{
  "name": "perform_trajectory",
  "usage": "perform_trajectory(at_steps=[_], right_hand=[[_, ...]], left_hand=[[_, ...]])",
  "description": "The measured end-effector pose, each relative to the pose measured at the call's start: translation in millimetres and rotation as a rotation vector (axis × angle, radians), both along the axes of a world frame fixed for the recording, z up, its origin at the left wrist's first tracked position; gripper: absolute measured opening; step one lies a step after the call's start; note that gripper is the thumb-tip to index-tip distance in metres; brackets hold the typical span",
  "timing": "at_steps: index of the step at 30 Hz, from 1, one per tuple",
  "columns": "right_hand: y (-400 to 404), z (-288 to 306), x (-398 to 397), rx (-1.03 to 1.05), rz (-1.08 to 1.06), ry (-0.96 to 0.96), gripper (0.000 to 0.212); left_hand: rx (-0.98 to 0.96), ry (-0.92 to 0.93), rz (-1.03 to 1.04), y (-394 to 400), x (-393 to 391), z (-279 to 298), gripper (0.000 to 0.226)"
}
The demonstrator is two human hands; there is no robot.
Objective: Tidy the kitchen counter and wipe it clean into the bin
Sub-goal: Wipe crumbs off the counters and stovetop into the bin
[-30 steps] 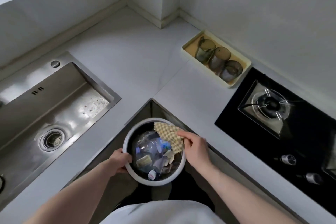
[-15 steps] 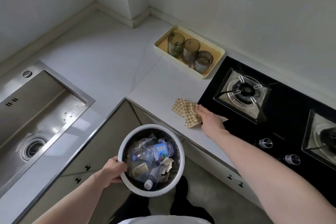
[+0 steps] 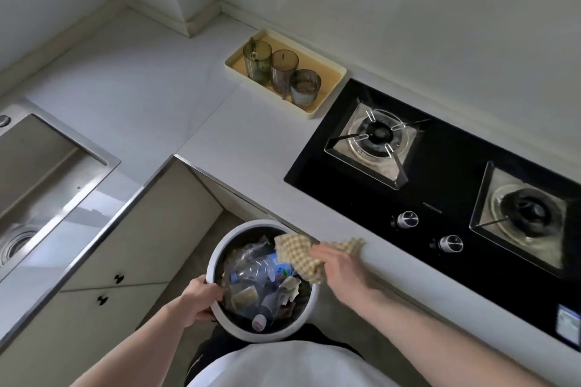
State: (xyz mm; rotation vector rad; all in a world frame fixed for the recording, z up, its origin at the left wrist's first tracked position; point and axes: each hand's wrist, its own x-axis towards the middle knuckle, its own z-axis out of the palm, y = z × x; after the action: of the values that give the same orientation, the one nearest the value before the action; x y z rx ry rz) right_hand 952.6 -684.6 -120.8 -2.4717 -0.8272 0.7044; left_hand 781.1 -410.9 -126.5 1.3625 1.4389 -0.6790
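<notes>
Countertop (image 3: 251,148), head view: white L-shaped surface running from the steel sink (image 3: 37,173) at left, round the corner, to the black gas hob (image 3: 440,185) at right. Round white bin (image 3: 220,258) is held below the counter edge, in front of the cabinet doors (image 3: 132,248). Bin contents: crushed plastic bottles (image 3: 251,273) and scraps of paper. Left hand (image 3: 201,298) grips the near-left rim of the bin, fingers curled over the rim. Right hand (image 3: 339,264) pinches a checked beige cloth (image 3: 298,256); one part of the cloth hangs over the bin opening, the other end lies against the counter's front edge just beside the hob knobs (image 3: 427,231). Yellow tray (image 3: 327,88) stands at the back wall, next to the hob, holding three tinted glass cups (image 3: 283,72).
</notes>
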Motion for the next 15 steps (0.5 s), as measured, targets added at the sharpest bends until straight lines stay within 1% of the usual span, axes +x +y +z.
perform_trajectory(at_steps=[2,3,5,7,9,11,13,15], right_hand=[[6.2,6.8,-22.5,0.017,0.045,0.165,0.048],[8.4,8.0,-30.5,0.040,0.089,0.206,0.047],[9.8,11.3,-35.9,0.091,0.132,0.201,0.046],[5.0,21.6,-22.1,0.177,0.026,0.184,0.044],[-1.5,35.0,8.1,0.246,-0.128,0.101,0.045],[-10.4,48.8,46.9,0.273,-0.238,-0.007,0.047],[-20.5,56.5,87.5,0.262,-0.276,-0.129,0.046],[-29.9,59.6,121.7,0.201,-0.315,-0.227,0.045]], left_hand=[[-0.012,0.000,-0.005,-11.4,0.2,-0.9,0.027],[-0.016,0.000,-0.012,-16.4,-0.4,-1.5,0.028],[-0.021,-0.004,-0.011,-23.8,-3.0,-5.1,0.029],[-0.027,-0.012,-0.013,-30.5,-5.1,-8.5,0.028],[-0.020,-0.029,-0.014,-33.7,-6.4,-9.0,0.028],[-0.010,-0.047,-0.006,-34.8,-6.6,-7.8,0.028],[-0.004,-0.061,-0.002,-35.3,-6.1,-4.2,0.027],[0.001,-0.069,-0.004,-37.0,-5.0,-0.9,0.024]])
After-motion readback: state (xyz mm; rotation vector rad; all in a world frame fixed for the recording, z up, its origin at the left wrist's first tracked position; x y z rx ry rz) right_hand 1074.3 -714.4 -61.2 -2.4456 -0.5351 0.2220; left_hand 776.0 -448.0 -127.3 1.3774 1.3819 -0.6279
